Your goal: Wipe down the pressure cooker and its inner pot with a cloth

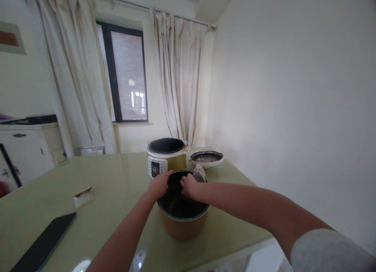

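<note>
A rice cooker's inner pot (184, 228), brownish outside and dark inside, stands tilted a little toward me on the table. My left hand (160, 184) grips its left rim, with fingertips over the edge. Inside the opening, near the far right wall, is my right hand (189, 186), its fingers curled. A crumpled grey-white cloth (199, 173) sticks out from behind that hand at the rim; the hand appears closed on it. Just behind the pot, the rice cooker body (155, 166) stands without its lid, its button panel facing me.
The cooker's round lid (206, 159) lies upturned at the back right of the pale green table (117, 186). On the left are a dark phone-like slab (44, 240) and a small white packet (84, 197). A wall (293, 107) closes off the right side.
</note>
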`<action>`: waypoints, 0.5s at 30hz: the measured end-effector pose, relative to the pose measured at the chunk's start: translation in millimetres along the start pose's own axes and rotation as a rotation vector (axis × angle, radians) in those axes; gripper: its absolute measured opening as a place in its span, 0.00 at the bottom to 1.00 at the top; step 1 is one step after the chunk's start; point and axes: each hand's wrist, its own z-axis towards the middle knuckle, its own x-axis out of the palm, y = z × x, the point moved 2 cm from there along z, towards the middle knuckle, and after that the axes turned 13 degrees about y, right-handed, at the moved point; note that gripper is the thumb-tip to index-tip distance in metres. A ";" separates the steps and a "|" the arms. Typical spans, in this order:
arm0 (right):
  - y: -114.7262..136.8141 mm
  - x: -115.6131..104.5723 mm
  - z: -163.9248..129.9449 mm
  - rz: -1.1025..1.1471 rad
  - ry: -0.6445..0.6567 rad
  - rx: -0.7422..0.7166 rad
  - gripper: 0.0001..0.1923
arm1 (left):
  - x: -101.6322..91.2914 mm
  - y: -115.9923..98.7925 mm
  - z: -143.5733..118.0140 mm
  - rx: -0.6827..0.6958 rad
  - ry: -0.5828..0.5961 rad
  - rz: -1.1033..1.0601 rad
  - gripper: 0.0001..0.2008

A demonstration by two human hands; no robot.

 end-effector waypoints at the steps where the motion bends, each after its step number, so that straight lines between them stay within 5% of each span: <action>1: -1.5 -3.3 2.7 -0.068 -0.012 -0.045 0.12 | 0.1 -1.0 1.1 0.005 0.007 0.003 0.33; 6: -8.2 -23.7 0.0 -0.534 -0.172 -0.535 0.07 | -1.3 -4.2 2.5 0.040 0.028 0.020 0.35; 10: -17.4 -13.4 -10.0 -0.372 -0.067 -0.292 0.10 | 0.6 -3.6 0.8 0.031 0.011 -0.010 0.35; 15: -14.2 17.2 -17.3 0.284 0.121 0.114 0.04 | 3.3 -6.5 -5.0 -0.032 -0.017 -0.025 0.39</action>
